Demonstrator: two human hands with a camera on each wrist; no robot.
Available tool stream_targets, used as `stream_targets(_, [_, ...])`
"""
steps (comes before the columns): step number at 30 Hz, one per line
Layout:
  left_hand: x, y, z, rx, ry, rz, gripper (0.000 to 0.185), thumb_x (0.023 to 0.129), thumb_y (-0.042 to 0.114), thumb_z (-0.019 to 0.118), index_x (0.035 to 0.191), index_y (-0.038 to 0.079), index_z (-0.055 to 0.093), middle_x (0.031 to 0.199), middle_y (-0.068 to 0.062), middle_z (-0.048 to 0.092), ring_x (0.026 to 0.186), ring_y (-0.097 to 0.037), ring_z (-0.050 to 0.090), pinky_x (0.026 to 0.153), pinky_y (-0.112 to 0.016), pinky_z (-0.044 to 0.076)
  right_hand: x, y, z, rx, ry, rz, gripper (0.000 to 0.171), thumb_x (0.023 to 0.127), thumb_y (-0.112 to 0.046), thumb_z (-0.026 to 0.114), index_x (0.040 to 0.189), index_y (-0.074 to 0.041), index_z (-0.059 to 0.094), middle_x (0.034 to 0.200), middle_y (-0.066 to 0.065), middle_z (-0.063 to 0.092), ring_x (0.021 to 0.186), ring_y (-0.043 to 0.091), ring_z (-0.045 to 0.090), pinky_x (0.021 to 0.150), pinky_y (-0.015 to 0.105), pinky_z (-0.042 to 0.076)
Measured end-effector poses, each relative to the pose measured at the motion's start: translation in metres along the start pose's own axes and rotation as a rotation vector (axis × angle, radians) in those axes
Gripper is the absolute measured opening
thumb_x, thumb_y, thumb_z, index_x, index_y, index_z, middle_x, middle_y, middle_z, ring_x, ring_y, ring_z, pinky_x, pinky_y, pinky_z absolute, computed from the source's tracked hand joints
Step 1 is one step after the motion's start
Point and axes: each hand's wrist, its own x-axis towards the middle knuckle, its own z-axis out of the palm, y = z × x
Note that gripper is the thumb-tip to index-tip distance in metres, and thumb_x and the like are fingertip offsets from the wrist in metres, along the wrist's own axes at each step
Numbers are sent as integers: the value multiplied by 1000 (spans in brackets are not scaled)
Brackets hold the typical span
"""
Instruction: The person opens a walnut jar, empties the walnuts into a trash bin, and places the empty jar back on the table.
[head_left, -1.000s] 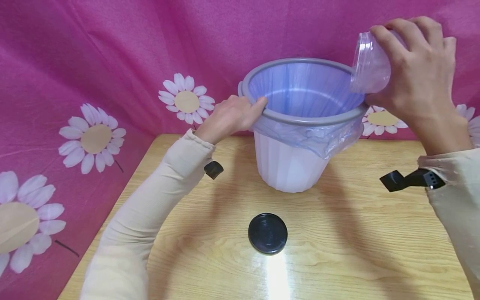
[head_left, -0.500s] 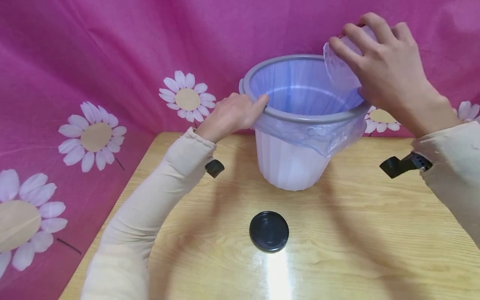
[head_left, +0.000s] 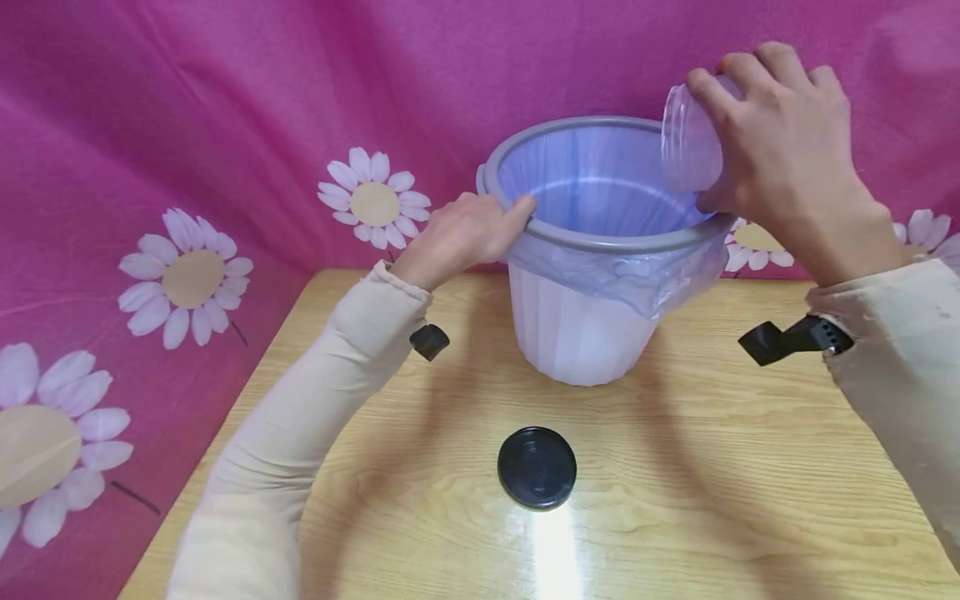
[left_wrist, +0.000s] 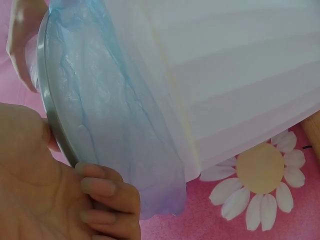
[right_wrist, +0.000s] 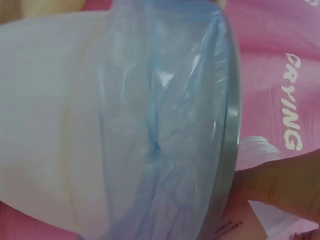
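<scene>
A white trash bin (head_left: 581, 333) stands on the table, with a grey rim ring (head_left: 607, 243) and a bluish plastic liner (head_left: 637, 279) folded over its edge. My left hand (head_left: 467, 233) grips the rim at the left, thumb on top; in the left wrist view its curled fingers (left_wrist: 107, 192) lie against the outside. Over the bin's right side my right hand (head_left: 787, 158) holds a clear plastic jar (head_left: 692, 142), tipped sideways with its mouth toward the bin. No contents show in the jar. The right thumb is close to the rim; contact cannot be told.
A round black lid (head_left: 537, 467) lies on the wooden table (head_left: 675, 500) in front of the bin. Behind hangs a pink cloth (head_left: 247, 100) printed with white flowers. Black camera mounts are strapped at both wrists.
My right hand has moved left with the jar, from beyond the rim to over the bin's opening, rising and then dipping slightly. The left hand has stayed on the rim.
</scene>
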Motion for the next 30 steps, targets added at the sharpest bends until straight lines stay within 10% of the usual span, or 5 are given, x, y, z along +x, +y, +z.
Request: stream_targets(30, [3, -3, 4, 0, 31, -4, 70, 96, 57, 15, 126, 11, 57, 115, -11, 53, 98, -23, 53, 74, -38, 46, 4, 1, 6, 2, 18, 89, 104, 54, -13, 89, 140, 3, 33, 132, 33, 38, 126, 51, 30, 90, 69, 33])
